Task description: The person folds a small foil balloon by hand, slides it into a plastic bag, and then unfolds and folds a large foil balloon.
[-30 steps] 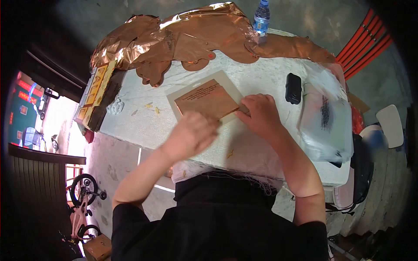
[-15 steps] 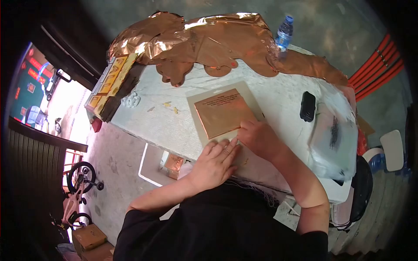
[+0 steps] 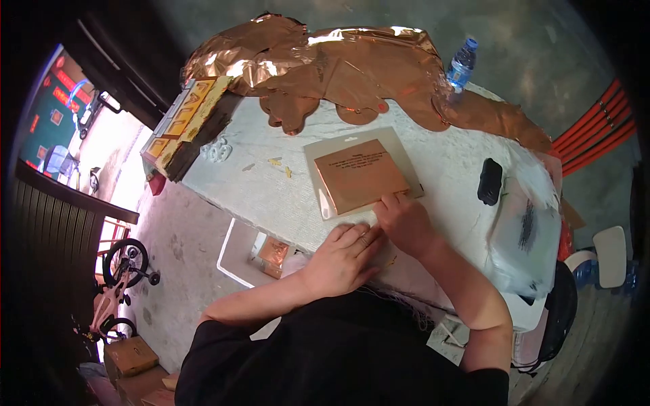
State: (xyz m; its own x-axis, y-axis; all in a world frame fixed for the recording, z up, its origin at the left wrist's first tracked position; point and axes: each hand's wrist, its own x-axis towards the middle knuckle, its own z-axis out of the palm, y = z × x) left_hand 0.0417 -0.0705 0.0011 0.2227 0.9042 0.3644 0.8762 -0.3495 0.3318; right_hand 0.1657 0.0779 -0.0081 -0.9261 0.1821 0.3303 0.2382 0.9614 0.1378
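A flat clear plastic bag (image 3: 330, 204) with a hang hole lies on the white-covered table. Inside it is a folded copper-coloured foil piece (image 3: 359, 184), with small black print showing near its top. My right hand (image 3: 404, 220) has its fingers closed on the lower right edge of the bag; the exact grip is partly hidden. Just below the bag's bottom edge, my left hand (image 3: 342, 257) rests palm down with fingers stretched out, its fingertips close to the right hand.
Copper foil balloons (image 3: 365, 68) spread along the far edge. A water bottle (image 3: 462, 64) stands behind them. A black case (image 3: 490, 181) and stacked plastic bags (image 3: 525, 237) lie right. Stacked yellow-printed packs (image 3: 186, 125) sit left; a white bin (image 3: 237, 254) is below.
The view has tilted, shifting the table's contents rightward. My left fingers have drawn back from the bag's lower edge, while my right hand keeps hold near its lower right.
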